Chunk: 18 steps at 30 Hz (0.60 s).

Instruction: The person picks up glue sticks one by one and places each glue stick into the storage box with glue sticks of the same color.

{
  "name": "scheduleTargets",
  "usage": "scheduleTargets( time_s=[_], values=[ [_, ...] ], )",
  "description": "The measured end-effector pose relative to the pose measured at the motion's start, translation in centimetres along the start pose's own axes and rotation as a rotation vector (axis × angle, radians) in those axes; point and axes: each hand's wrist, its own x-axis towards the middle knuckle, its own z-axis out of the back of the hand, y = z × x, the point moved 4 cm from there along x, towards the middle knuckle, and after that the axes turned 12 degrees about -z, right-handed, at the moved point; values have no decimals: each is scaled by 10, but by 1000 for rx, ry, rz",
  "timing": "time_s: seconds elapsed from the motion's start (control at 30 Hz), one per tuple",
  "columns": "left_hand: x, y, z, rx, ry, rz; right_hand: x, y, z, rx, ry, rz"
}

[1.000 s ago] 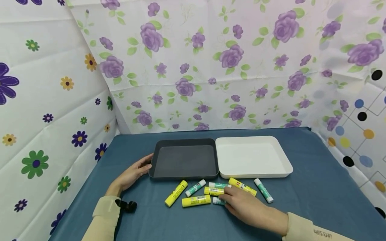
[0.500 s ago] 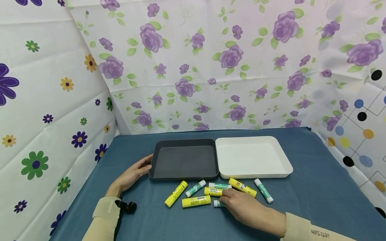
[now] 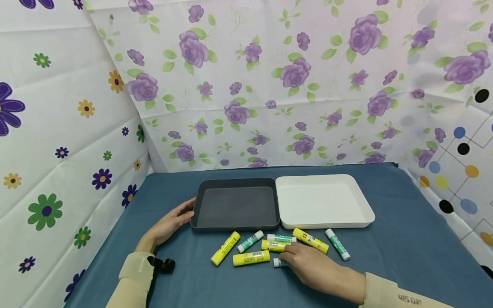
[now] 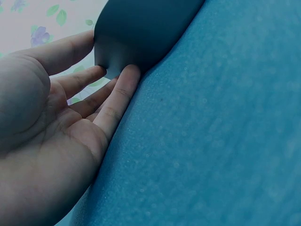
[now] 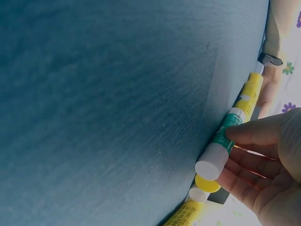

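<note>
Here, we see the right hand (image 3: 313, 266) pinching a green-and-white glue stick (image 3: 280, 262) nearside of the charcoal tray (image 3: 235, 205), long axis left-right; the left hand (image 3: 166, 226), well apart, touches that tray's left wall, fingers extended.

A blue-draped table (image 3: 393, 248) is screened off like a makeshift booth. Rose-printed sheeting (image 3: 265, 81) hangs behind it, a daisy-print sheet (image 3: 73, 132) at left and a dotted sheet (image 3: 458, 184) at right

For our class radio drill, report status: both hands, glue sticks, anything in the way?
Left hand touching left side of dark tray. Right hand pinching green-and-white glue stick. Possible obstruction: yellow glue stick close beside that hand.
</note>
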Motion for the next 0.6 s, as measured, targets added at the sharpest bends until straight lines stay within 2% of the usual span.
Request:
scheduleTargets(
  time_s=[0.3,0.6],
  values=[
    [-1,1,0,-3,4,-4,0,0,-3,-3,26,15],
    [0,1,0,-5,-1,4,0,-3,-2,42,33,21]
  ],
)
